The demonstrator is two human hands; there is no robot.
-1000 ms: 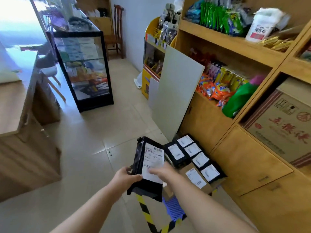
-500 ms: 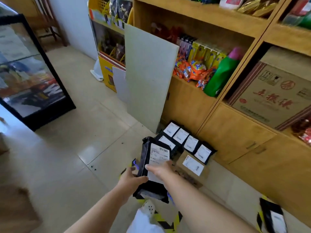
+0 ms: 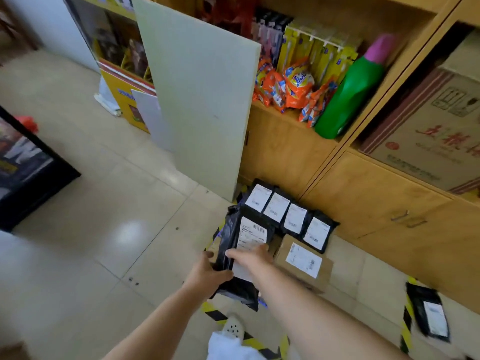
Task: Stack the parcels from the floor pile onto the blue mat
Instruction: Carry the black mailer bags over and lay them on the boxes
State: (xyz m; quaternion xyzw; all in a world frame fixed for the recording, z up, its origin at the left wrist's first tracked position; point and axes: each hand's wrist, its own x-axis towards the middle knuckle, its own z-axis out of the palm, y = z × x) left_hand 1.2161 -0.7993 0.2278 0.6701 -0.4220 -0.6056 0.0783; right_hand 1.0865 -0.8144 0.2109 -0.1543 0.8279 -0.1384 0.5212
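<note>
I hold a black parcel bag (image 3: 241,255) with a white label in both hands, low over the stack. My left hand (image 3: 207,271) grips its left edge. My right hand (image 3: 249,257) presses on the label from above. Behind it several black labelled parcels (image 3: 288,219) lie in a row against the cabinet. A brown cardboard parcel (image 3: 302,263) lies to the right of the held bag. The blue mat (image 3: 262,302) shows only as a sliver under the bag, inside yellow-black floor tape (image 3: 215,314). One more black parcel (image 3: 431,313) lies on the floor at the right.
A wooden shelf cabinet (image 3: 363,201) with snacks and a green bottle (image 3: 350,92) stands behind the stack. A white board (image 3: 202,105) leans against it. A black display case (image 3: 28,172) stands at the left. My white shoe (image 3: 232,328) is just below the bag.
The view has tilted down and swung right toward the stack. The held bag has come lower, closer to the parcels. A floor parcel at the right has come into view.
</note>
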